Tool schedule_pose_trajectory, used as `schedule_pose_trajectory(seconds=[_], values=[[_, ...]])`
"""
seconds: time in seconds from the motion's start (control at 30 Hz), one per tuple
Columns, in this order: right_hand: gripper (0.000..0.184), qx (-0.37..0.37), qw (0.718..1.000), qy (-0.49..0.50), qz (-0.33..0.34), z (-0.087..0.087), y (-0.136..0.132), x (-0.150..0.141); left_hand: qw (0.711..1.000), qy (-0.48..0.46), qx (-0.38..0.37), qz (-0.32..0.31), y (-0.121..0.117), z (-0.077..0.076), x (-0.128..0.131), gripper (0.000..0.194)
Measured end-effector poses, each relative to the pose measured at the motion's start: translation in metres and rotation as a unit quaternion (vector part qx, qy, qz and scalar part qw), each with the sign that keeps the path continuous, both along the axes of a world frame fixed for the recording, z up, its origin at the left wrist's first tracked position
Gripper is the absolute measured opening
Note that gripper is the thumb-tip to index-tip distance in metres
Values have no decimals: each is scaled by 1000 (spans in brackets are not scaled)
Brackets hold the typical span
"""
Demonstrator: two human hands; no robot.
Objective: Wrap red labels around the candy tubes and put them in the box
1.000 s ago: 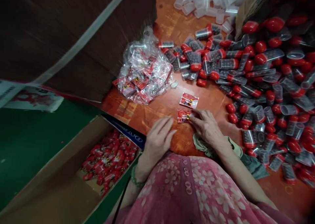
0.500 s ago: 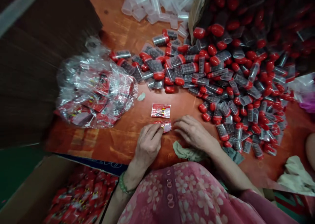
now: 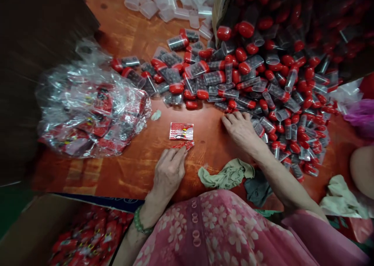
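Note:
My left hand (image 3: 169, 168) pinches a small red printed sachet (image 3: 189, 144) low over the table. Just beyond it, a second red sachet (image 3: 181, 131) with a yellow and white print lies flat. At the near left edge of a heap of clear tubes with red rounded ends (image 3: 214, 78), my right hand (image 3: 241, 131) reaches out, palm down. Its fingers are stretched forward and touch or nearly touch the tubes; I see nothing held in them. Dark dotted contents show inside many tubes.
A clear plastic bag (image 3: 96, 114) of red sachets lies at left. Translucent empty cups (image 3: 172, 0) are piled at the back. Crumpled cloths (image 3: 228, 174) lie near me. Below the table edge, a box holds many red packets (image 3: 90, 234). Someone's bare limb shows at far right.
My right hand has moved away from the left hand, rightward and forward to the tube heap. The sachet in my left hand now appears folded or tilted. The view has shifted slightly right.

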State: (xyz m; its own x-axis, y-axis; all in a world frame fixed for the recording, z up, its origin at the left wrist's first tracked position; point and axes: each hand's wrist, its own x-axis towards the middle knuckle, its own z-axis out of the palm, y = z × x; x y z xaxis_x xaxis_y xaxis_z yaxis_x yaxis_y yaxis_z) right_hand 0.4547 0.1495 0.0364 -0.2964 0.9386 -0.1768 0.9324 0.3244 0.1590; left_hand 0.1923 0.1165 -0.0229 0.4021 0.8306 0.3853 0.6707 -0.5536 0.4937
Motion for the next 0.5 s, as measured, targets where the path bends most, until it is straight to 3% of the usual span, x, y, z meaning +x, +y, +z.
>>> schedule_pose_trajectory(seconds=[0.13, 0.33, 0.5], values=[[40, 8, 999, 46, 16, -8, -2, -16, 1000, 9, -11, -8, 1, 5, 1, 24], [41, 9, 993, 118, 4, -26, -13, -33, 992, -15, -128, 6, 9, 17, 0, 26], [42, 41, 984, 168, -42, -36, -23, -35, 970, -115, -205, 54, 14, 19, -1, 16]])
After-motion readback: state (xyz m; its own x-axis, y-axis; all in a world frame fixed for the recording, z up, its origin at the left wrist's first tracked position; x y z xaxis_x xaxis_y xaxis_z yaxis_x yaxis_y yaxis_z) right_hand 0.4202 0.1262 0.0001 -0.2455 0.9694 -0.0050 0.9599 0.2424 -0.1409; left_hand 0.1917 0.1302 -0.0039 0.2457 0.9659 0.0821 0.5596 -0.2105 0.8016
